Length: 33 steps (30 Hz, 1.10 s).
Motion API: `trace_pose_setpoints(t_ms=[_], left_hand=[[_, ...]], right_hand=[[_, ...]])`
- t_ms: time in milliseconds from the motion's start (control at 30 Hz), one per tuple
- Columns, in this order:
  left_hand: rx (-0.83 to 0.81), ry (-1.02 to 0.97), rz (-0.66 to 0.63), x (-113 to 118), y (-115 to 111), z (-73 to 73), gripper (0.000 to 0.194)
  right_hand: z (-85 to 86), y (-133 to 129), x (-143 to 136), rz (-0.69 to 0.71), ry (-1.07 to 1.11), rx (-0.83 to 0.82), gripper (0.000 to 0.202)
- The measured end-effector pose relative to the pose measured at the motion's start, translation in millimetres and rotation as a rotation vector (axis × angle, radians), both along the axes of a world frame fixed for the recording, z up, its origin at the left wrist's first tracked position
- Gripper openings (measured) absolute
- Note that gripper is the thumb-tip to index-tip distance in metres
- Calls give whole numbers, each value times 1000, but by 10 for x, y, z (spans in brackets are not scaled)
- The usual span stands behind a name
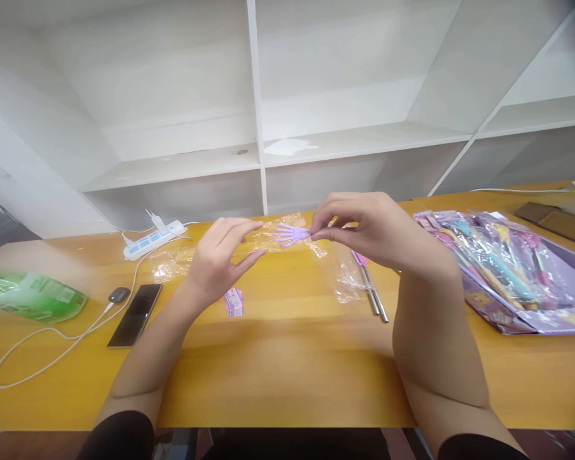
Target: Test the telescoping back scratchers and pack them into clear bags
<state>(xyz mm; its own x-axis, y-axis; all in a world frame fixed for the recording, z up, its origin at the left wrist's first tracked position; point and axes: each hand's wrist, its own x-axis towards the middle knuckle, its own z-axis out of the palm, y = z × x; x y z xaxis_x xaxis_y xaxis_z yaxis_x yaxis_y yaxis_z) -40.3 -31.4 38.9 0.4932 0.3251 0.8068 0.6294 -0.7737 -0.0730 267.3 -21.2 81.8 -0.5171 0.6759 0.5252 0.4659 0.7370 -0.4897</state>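
Observation:
My right hand (359, 223) pinches the narrow end of a small purple hand-shaped piece (291, 235), its spread fingers pointing left. Facing it, my left hand (225, 255) has thumb and fingers apart, with a gap between them and the purple piece. Clear plastic wrappers (347, 278) lie on the table behind and below my hands. Two thin metal rods (374, 297), with a pink part at their upper end, rest beside my right wrist. Small purple printed cards (234, 302) lie below my left hand.
A purple box (517, 319) of wrapped colourful sticks stands at right, near a brown flat item (556, 220). On the left are a phone (135, 316), a black earbud case (119, 295) on a white cable, a power strip (154, 240) and a green bottle (33, 296). White shelves (364, 144) rise behind.

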Motion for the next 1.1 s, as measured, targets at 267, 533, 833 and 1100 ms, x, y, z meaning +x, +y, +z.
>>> trace_pose_setpoints(t_ms=[267,533,833,1100], left_hand=[[-6,-3,-50,53,-6,-59,41],[-199,-42,-96,117,-45,-75,45],[-840,-562,-224,277,-9,-278,23],[-984,-656,-347,323,-26,-293,21]], right_hand=[[4,7,26,8,-45,5,23],[7,-15,21,32,-77,55,25],[-21,-77,-22,86,-146,158,28],[1,-239,-12,96,-266,188,31]])
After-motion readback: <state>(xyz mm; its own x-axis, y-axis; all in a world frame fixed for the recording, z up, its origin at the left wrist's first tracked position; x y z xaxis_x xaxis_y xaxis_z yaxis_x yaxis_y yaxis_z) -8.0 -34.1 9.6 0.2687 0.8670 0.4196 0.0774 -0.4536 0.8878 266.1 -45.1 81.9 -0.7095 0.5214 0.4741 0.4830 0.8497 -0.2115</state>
